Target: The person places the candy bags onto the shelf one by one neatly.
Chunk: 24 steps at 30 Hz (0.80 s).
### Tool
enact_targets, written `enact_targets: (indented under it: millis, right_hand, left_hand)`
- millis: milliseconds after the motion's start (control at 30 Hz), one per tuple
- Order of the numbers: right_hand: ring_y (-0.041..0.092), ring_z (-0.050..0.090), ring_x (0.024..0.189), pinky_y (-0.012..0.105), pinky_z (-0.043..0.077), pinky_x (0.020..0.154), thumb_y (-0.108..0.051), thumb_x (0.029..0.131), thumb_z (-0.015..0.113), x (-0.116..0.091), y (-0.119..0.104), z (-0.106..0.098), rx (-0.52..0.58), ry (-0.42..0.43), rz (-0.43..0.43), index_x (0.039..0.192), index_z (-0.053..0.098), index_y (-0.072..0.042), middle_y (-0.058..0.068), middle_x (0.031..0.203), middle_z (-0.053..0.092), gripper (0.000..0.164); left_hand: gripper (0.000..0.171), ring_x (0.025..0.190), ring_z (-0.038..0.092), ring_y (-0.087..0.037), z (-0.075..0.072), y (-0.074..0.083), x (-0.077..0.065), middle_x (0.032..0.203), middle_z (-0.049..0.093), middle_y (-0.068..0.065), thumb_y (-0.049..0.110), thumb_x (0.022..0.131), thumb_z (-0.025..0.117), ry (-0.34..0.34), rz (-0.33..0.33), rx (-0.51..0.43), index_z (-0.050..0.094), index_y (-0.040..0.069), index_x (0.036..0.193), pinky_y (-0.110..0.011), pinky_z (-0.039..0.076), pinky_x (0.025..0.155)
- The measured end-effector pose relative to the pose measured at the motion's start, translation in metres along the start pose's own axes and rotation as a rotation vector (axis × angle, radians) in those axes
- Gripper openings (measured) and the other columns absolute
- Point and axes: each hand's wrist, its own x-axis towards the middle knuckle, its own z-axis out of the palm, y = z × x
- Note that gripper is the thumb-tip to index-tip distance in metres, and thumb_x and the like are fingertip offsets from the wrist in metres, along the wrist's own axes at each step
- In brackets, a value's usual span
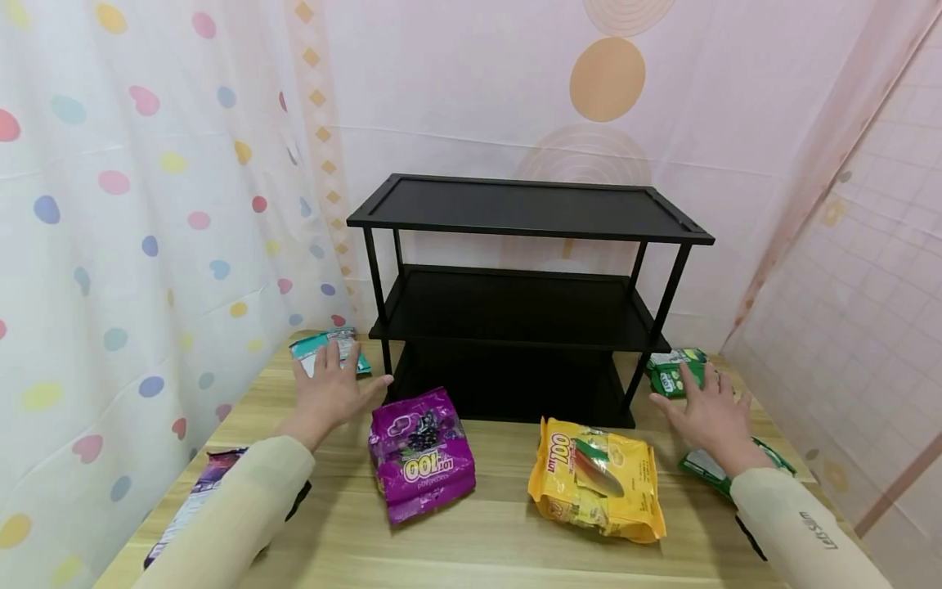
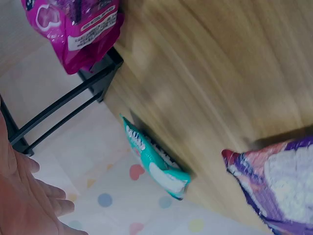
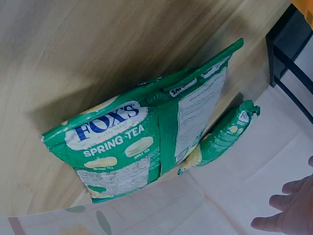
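My left hand (image 1: 331, 397) hovers with spread fingers and holds nothing, between the rack's left front post and a teal packet (image 2: 156, 164) behind it. On the right, my other hand (image 1: 710, 417) is likewise spread and empty, overlapping a small green packet (image 1: 666, 378) in the head view. Under the right wrist lies a larger green Fox's Spring Tea bag (image 3: 122, 147). A purple Lot 100 candy bag (image 1: 423, 462) and a yellow Lot 100 candy bag (image 1: 599, 483) lie before the rack. A purple and white bag (image 2: 288, 181) sits by my left forearm, partly covered by the sleeve.
A black three-tier rack (image 1: 515, 307) stands at the back of the wooden table (image 1: 508, 544), its tiers bare. Polka-dot cloth (image 1: 147, 245) hangs along the left side, pink cloth (image 1: 471, 90) behind, and grid-patterned cloth (image 1: 876, 311) on the right.
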Motion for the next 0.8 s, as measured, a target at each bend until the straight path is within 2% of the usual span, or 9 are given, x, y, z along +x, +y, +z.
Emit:
enact_targets:
  millis: [267, 500, 800]
  right_hand:
    - [0.063, 0.021, 0.133, 0.080, 0.010, 0.100, -0.076, 0.094, 0.032, 0.002, 0.000, -0.006, -0.001, 0.006, 0.002, 0.154, 0.026, 0.002, 0.042, 0.151, 0.015, 0.099]
    - [0.063, 0.027, 0.129, 0.078, 0.019, 0.100, -0.076, 0.093, 0.031, 0.004, -0.002, -0.010, 0.000, 0.010, 0.008, 0.153, 0.028, 0.003, 0.042, 0.149, 0.021, 0.099]
    - [0.063, 0.030, 0.127, 0.077, 0.022, 0.099, -0.076, 0.094, 0.030, 0.006, -0.002, -0.013, -0.017, 0.010, 0.012, 0.152, 0.029, 0.003, 0.041, 0.149, 0.023, 0.099]
  left_hand:
    - [0.100, 0.140, 0.014, -0.057, -0.015, -0.001, 0.002, 0.154, 0.017, -0.038, 0.076, 0.093, 0.032, 0.053, -0.004, -0.013, 0.019, 0.000, 0.157, -0.080, 0.000, 0.103]
    - [0.098, 0.140, 0.018, -0.055, -0.024, 0.000, 0.003, 0.152, 0.021, -0.036, 0.076, 0.094, 0.026, 0.094, 0.003, 0.000, 0.025, 0.000, 0.156, -0.080, 0.002, 0.102]
    - [0.091, 0.136, 0.025, -0.053, -0.033, 0.002, 0.011, 0.146, 0.031, -0.035, 0.072, 0.097, 0.023, 0.133, 0.011, -0.003, 0.029, 0.001, 0.154, -0.080, 0.010, 0.100]
